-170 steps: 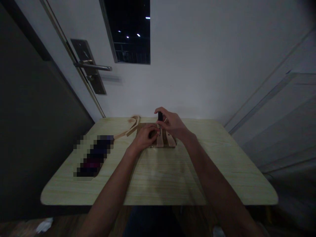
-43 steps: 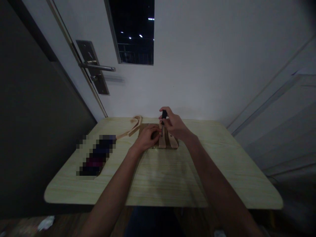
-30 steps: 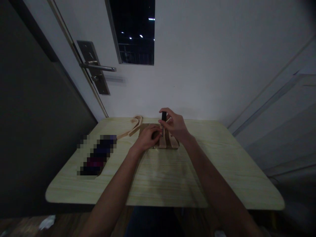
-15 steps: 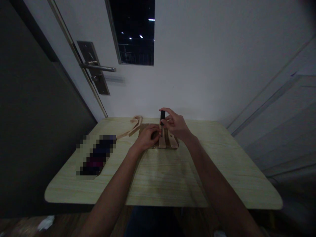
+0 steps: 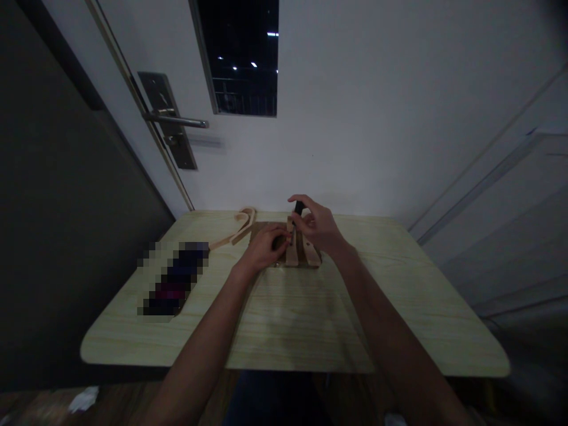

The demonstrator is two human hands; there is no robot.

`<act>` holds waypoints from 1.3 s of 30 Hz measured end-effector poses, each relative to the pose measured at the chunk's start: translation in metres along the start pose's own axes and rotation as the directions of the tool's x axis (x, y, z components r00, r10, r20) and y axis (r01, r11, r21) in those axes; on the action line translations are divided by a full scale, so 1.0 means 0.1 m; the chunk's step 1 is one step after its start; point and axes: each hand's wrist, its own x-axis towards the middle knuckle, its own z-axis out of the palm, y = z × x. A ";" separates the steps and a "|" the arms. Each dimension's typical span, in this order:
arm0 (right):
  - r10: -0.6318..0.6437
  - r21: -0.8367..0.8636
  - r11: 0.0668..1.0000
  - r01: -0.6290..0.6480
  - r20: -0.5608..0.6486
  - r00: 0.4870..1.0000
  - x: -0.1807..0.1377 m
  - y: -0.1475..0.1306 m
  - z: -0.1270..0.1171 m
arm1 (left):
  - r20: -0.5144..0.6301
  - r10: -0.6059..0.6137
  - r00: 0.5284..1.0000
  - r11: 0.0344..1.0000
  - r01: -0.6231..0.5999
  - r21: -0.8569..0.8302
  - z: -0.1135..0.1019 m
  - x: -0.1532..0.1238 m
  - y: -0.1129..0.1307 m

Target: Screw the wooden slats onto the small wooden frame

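In my right hand (image 5: 317, 222) is a screwdriver with a black handle (image 5: 299, 207), tilted so its top leans right. Its thin shaft points down at a curved pale wooden piece (image 5: 291, 255), which lies on a brown wooden board (image 5: 314, 264). The fingertips of my left hand (image 5: 266, 245) are pressed together at that piece, close to the shaft's lower end. Whatever they pinch is too small to make out. Just right of it, a second curved wooden piece (image 5: 312, 254) with a dark hole rests on the same board.
Left of the board, curved wooden strips (image 5: 244, 225) lie on the light wood-grain table (image 5: 284, 331). A pixelated dark flat object (image 5: 177, 281) is at the table's left. Behind the table stands a white door (image 5: 355, 118) with a metal handle (image 5: 177, 121).
The screwdriver has gone from nearly upright to leaning, its handle top moving right. My right hand has shifted slightly with it, while my left hand stays almost in place.
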 end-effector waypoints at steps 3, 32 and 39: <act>0.008 0.043 0.999 -0.011 0.072 0.997 0.00 -0.02 -0.04 | 0.011 0.003 1.000 1.000 -0.004 0.007 0.00 0.00 -0.01; -0.015 0.045 0.999 0.008 0.166 0.986 0.03 0.01 -0.10 | -0.011 0.019 1.000 1.000 -0.019 0.010 0.02 0.00 -0.03; 0.018 -0.060 0.998 -0.013 0.090 0.996 0.06 -0.04 -0.06 | -0.012 0.024 1.000 1.000 -0.024 0.016 0.04 0.00 -0.06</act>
